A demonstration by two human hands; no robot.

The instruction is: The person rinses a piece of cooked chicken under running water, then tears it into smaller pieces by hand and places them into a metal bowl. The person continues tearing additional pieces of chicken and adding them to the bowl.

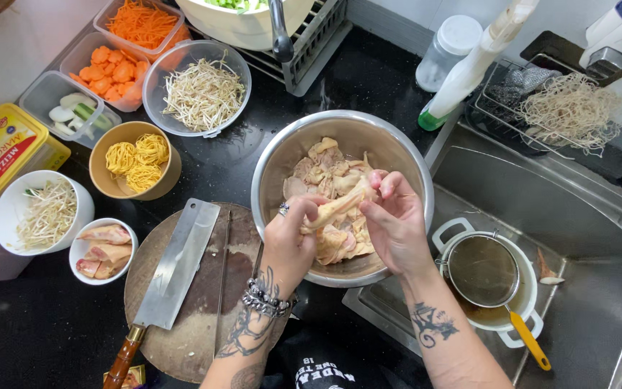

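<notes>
At the far left of the black tabletop [37,317] sits a yellow tub [1,150], with a white bowl of bean sprouts [41,214] and a small white bowl of raw meat [104,251] nearer you. Beyond them are clear boxes of carrot [113,68] and a tan bowl of yellow noodles [135,160]. A cleaver [170,270] lies on the round wooden board [188,338] in front of you. Your left hand [291,238] and right hand [395,223] meet over the steel bowl [397,155] of raw chicken pieces [329,176]; both pinch 1 pale chicken strip [338,207] between fingers and thumb, holding it just above the rest. To the right, in the sink [577,216], a white pot [520,306] carries a mesh strainer [482,270] with a yellow handle.
</notes>
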